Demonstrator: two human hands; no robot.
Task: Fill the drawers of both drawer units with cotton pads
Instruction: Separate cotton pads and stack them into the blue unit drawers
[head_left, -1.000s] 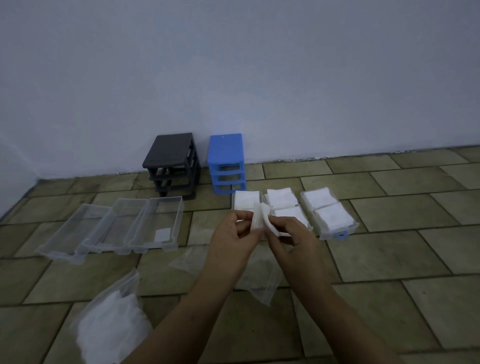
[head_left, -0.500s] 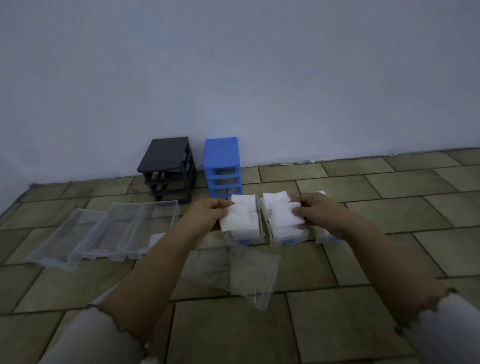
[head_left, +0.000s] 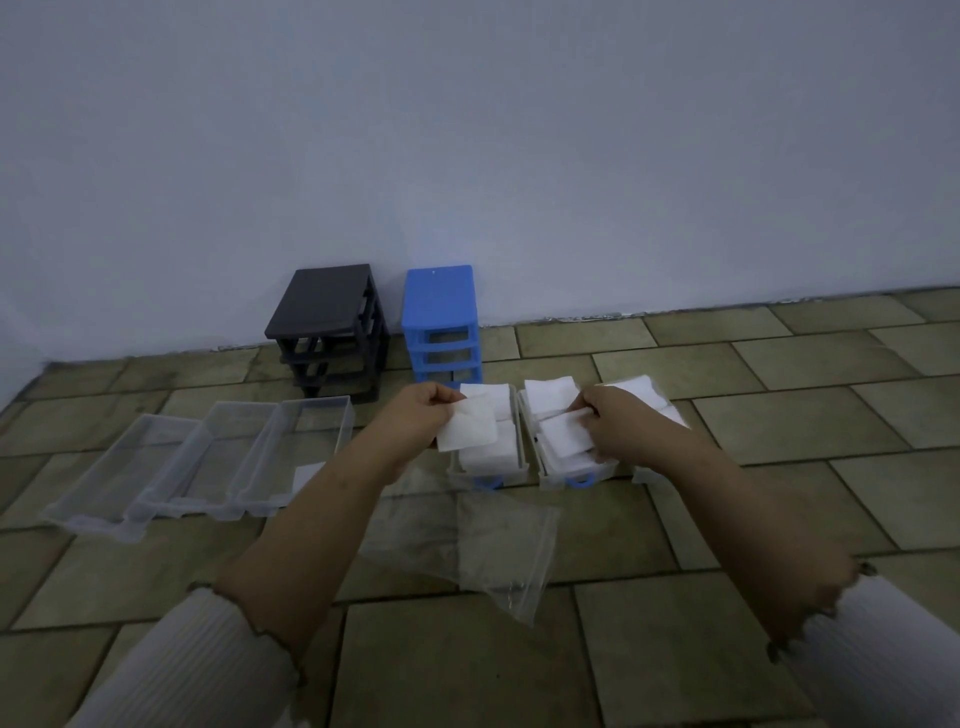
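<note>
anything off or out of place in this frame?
Nothing spilled or damaged. All six drawers are out of the black unit and blue unit. The three clear drawers look nearly empty, with one stray pad. An empty bag lies loose on the floor.

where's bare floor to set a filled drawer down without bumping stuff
Bare tiles lie right of the three pad-filled drawers, out toward the wall. The near right floor, past the empty bag, is bare too. It is crowded between the clear drawers, black unit, blue unit and both hands.
</note>
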